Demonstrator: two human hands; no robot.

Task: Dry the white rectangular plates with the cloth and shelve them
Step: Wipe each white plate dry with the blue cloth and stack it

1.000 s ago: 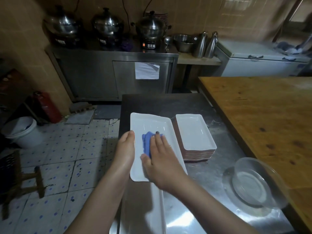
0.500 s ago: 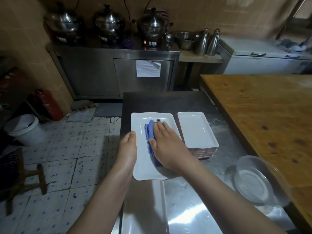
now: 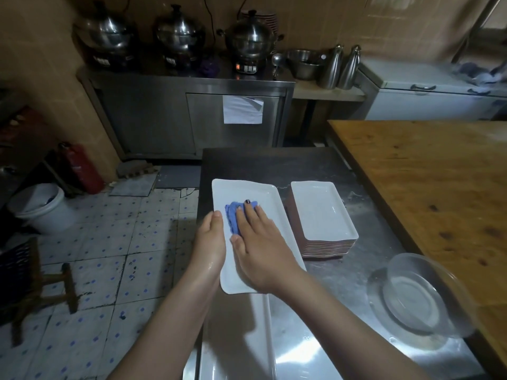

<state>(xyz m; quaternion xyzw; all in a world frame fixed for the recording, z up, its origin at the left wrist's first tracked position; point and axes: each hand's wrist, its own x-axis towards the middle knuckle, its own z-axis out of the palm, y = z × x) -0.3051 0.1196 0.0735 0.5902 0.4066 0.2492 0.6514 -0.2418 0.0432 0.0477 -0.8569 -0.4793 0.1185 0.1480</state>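
A white rectangular plate [image 3: 247, 192] lies lengthwise at the left edge of the steel table [image 3: 274, 163], its near end over another long white plate [image 3: 241, 338]. My left hand [image 3: 210, 242] holds the plate's left rim, thumb on top. My right hand [image 3: 260, 248] presses a crumpled blue cloth [image 3: 232, 215] flat onto the middle of the plate with straight fingers. To the right stands a stack of white rectangular plates [image 3: 321, 212].
A clear glass bowl [image 3: 414, 297] sits at the table's right, against a wooden table [image 3: 425, 174]. On the tiled floor to the left are a white bucket [image 3: 41, 207], a red fire extinguisher [image 3: 82, 168] and a wooden stool [image 3: 41, 283]. Steel pots and a cabinet line the back wall.
My right hand has slid the blue cloth up the plate and then back toward its left middle. My left hand has kept its hold on the rim.
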